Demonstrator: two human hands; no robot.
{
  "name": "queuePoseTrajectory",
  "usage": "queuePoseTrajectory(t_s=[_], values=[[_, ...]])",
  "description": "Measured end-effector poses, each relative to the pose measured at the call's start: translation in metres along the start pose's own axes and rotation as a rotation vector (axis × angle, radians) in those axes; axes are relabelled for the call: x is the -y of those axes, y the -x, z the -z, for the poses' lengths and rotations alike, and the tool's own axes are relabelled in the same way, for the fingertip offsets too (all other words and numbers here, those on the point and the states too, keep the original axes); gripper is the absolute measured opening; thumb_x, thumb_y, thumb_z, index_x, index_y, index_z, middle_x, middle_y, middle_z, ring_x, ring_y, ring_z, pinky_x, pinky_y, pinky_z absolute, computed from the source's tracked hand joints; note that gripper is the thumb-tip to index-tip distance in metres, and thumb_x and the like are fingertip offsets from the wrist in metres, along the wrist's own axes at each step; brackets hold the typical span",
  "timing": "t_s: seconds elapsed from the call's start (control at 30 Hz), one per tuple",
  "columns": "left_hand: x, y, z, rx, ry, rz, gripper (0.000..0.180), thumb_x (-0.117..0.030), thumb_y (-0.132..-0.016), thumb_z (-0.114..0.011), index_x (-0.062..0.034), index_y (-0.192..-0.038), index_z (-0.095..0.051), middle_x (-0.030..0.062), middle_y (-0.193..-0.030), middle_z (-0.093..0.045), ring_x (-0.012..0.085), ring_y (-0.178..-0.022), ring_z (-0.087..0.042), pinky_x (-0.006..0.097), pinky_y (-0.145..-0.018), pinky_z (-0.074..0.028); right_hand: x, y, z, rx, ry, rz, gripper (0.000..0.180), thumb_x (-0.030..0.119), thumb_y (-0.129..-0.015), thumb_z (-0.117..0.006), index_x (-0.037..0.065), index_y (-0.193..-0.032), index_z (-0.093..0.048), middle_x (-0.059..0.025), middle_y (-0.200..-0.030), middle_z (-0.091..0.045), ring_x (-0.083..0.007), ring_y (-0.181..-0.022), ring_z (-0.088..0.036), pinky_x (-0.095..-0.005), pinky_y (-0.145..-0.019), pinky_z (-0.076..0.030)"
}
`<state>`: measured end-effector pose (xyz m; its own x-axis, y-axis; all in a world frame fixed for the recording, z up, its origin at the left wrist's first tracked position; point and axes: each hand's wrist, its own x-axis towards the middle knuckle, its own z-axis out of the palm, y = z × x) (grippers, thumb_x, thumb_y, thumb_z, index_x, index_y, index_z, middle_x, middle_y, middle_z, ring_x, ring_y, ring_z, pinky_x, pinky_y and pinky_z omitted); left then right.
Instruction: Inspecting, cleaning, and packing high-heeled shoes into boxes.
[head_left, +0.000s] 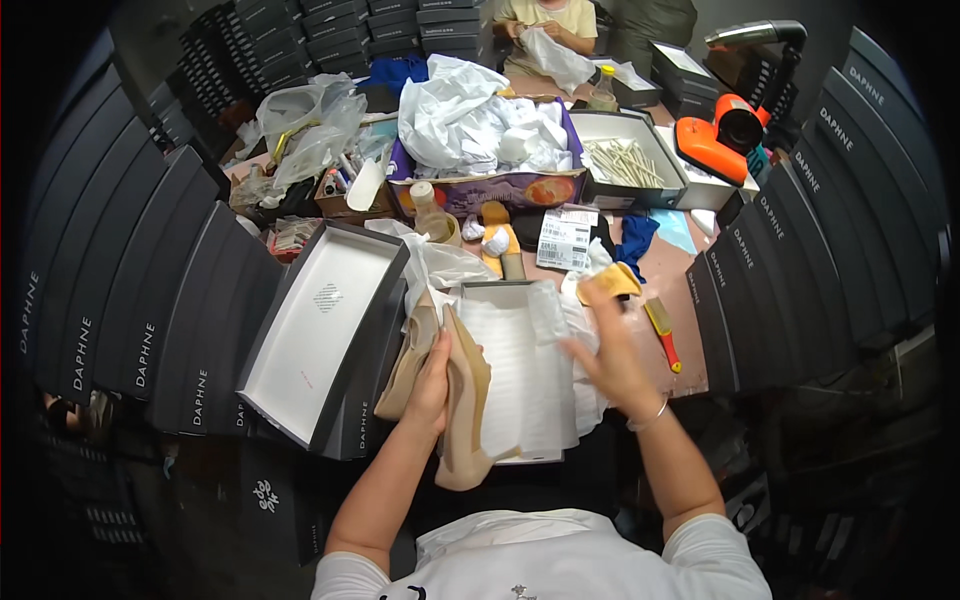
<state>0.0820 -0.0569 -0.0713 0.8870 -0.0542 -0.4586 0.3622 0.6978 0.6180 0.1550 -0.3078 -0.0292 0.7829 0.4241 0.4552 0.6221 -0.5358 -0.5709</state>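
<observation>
A pair of beige high-heeled shoes [463,400] is gripped in my left hand [432,385], whose fingers are closed around them. Right beside the shoes lies a shoe box [540,459] lined with white tissue paper [520,375]. My right hand [618,360] is above the box's right side, slightly blurred, with thumb and fingers spread apart. A small translucent wrapper [546,312] is close to its thumb; whether they touch I cannot tell. Just past the fingertips is a yellow cloth [612,282]. A dark-edged box lid [325,330] leans at the left, its white inside facing up.
Stacked dark shoe boxes [820,230] wall both sides. A purple carton [490,190] of crumpled paper and a box of thin sticks [628,165] stand behind. An orange heat gun [715,140] and a red-and-yellow brush [662,335] are at right. Another person [550,25] handles white paper at the back.
</observation>
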Motion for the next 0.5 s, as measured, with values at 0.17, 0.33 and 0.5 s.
queuePoseTrajectory(t_s=[0.17,0.33,0.5], values=[[0.005,-0.013,-0.022,0.063,-0.162,-0.167,0.085,-0.02,-0.093,-0.061,-0.013,-0.151,0.0,0.0118,-0.143,-0.031,0.0184,-0.129,-0.037,0.034,-0.103,-0.038,0.037,0.041,-0.061,0.302,-0.411,-0.123,0.084,0.015,-0.087,-0.066,0.009,-0.151,-0.012,-0.0215,-0.151,-0.018,-0.0321,-0.131,-0.041,-0.0323,-0.079,-0.054],[0.046,-0.002,0.006,0.018,-0.242,-0.191,0.094,-0.006,-0.088,-0.063,-0.0091,-0.151,0.007,0.0194,-0.148,-0.024,0.0247,-0.136,-0.03,0.036,-0.106,-0.034,0.024,0.034,-0.059,0.532,-0.612,-0.443,0.063,0.012,-0.09,-0.061,0.007,-0.145,-0.031,-0.0216,-0.128,-0.048,-0.0212,-0.096,-0.064,-0.0297,-0.069,-0.054],[0.087,-0.033,0.014,-0.095,-0.571,-0.414,0.089,-0.008,-0.083,-0.064,-0.0055,-0.151,-0.006,0.0272,-0.15,-0.02,0.0368,-0.136,-0.032,0.038,-0.109,-0.03,-0.007,-0.092,-0.02,0.279,-0.325,-0.12,0.037,0.008,-0.088,-0.063,0.002,-0.125,-0.056,-0.011,-0.098,-0.067,-0.013,-0.065,-0.062,-0.0236,-0.062,-0.052]])
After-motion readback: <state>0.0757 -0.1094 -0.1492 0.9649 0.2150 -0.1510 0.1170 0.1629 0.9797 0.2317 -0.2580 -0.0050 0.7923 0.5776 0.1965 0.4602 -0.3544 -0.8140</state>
